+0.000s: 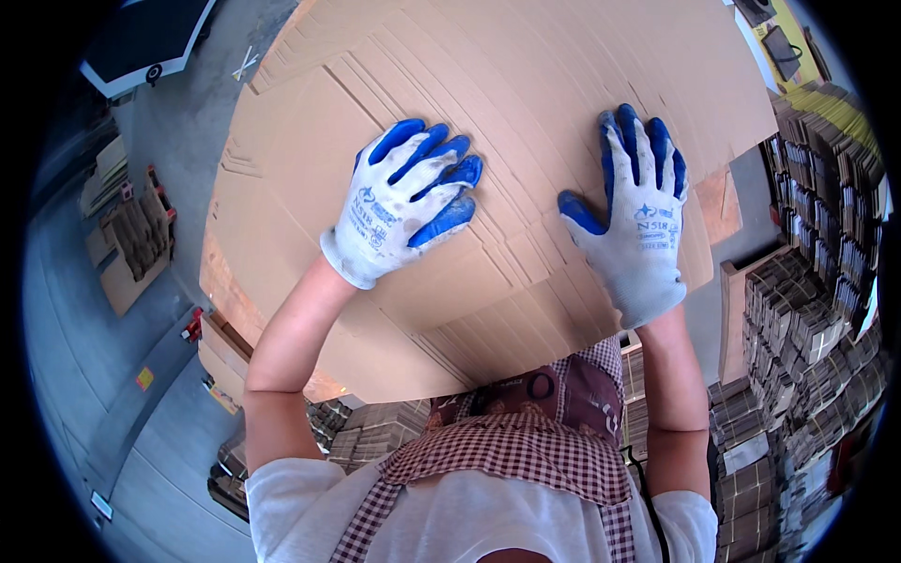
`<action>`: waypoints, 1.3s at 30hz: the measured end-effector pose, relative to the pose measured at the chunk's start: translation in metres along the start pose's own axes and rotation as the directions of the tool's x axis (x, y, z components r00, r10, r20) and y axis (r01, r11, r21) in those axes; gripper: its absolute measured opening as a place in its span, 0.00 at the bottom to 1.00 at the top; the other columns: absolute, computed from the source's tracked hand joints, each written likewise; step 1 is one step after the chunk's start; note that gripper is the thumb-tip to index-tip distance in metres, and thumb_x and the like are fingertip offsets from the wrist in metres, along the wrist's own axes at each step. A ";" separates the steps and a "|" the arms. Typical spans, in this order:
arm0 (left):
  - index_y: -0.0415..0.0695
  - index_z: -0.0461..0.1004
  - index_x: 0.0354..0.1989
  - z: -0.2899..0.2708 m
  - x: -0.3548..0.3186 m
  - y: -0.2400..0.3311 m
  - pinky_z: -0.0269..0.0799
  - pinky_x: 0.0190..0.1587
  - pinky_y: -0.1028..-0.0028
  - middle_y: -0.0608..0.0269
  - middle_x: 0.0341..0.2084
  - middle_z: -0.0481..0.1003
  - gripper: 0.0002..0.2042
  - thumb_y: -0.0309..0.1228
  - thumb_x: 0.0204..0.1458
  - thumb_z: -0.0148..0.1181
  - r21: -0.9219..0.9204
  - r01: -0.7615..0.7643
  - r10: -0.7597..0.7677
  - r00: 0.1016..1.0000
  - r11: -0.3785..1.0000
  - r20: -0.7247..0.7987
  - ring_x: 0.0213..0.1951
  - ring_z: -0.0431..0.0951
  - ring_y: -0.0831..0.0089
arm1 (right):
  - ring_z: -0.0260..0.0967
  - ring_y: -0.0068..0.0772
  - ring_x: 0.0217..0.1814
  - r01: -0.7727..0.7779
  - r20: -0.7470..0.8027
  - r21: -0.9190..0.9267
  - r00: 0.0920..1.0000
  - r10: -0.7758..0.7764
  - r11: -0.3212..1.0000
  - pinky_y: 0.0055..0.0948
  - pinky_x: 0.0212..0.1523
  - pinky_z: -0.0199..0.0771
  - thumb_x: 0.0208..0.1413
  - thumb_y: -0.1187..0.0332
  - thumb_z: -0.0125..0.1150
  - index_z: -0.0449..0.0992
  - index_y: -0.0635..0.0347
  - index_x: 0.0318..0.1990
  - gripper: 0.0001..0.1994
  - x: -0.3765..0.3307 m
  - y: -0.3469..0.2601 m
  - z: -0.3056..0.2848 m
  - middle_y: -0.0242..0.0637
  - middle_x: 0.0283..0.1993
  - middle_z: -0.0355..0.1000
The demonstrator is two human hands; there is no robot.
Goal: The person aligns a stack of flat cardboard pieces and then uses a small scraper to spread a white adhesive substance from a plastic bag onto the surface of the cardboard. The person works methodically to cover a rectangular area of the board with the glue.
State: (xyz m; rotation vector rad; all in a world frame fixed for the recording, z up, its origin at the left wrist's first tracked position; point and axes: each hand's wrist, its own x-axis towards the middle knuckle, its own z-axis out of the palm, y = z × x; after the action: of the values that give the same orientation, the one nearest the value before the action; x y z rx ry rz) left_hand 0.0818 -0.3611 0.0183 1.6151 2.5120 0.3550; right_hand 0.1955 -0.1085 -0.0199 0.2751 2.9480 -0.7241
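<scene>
A big stack of flat brown cardboard sheets (pixel 526 84) fills the upper middle of the view, its near edge against my checked apron. Both hands wear white knit gloves with blue coated fingers. My left hand (pixel 404 202) lies palm down on the top sheet, fingers spread and pointing up and to the right. My right hand (pixel 633 211) also rests flat on the top sheet near the stack's right side, fingers pointing away from me and thumb out to the left. Neither hand grips anything.
Bundles of folded cardboard (pixel 807 328) are piled high along the right side. More cardboard pieces lie on the grey floor at the left (pixel 136 244). A dark machine with a white rim (pixel 145 42) stands at the top left. Low cardboard stacks (pixel 371 427) sit under the big stack.
</scene>
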 end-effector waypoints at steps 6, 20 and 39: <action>0.48 0.80 0.51 0.003 0.006 0.001 0.63 0.66 0.48 0.59 0.58 0.76 0.19 0.37 0.50 0.66 -0.068 0.003 -0.004 1.000 0.998 -0.012 0.62 0.73 0.53 | 0.43 0.55 0.81 0.059 -0.012 0.054 0.998 -0.059 0.997 0.56 0.78 0.37 0.50 0.53 0.72 0.61 0.54 0.72 0.42 -0.007 -0.017 0.009 0.41 0.78 0.52; 0.50 0.73 0.63 0.010 0.002 0.017 0.58 0.70 0.47 0.63 0.62 0.72 0.29 0.50 0.54 0.62 -0.073 0.018 -0.010 0.994 0.997 0.113 0.67 0.68 0.61 | 0.40 0.54 0.82 0.028 0.022 0.019 0.999 -0.028 0.999 0.57 0.79 0.37 0.48 0.55 0.75 0.61 0.51 0.72 0.43 -0.004 -0.023 0.014 0.37 0.79 0.51; 0.50 0.77 0.59 0.016 -0.013 0.005 0.62 0.69 0.47 0.62 0.59 0.75 0.27 0.50 0.53 0.61 -0.092 -0.078 0.081 0.996 0.993 0.024 0.64 0.71 0.60 | 0.40 0.58 0.81 0.043 0.008 0.084 0.999 -0.044 0.996 0.59 0.79 0.34 0.48 0.54 0.73 0.63 0.54 0.71 0.42 -0.007 -0.038 0.016 0.41 0.78 0.52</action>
State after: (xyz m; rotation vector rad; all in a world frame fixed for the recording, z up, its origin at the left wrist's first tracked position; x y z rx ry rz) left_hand 0.0954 -0.3691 0.0038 1.6770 2.3798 0.4460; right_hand 0.1957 -0.1503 -0.0157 0.2136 2.9277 -0.8535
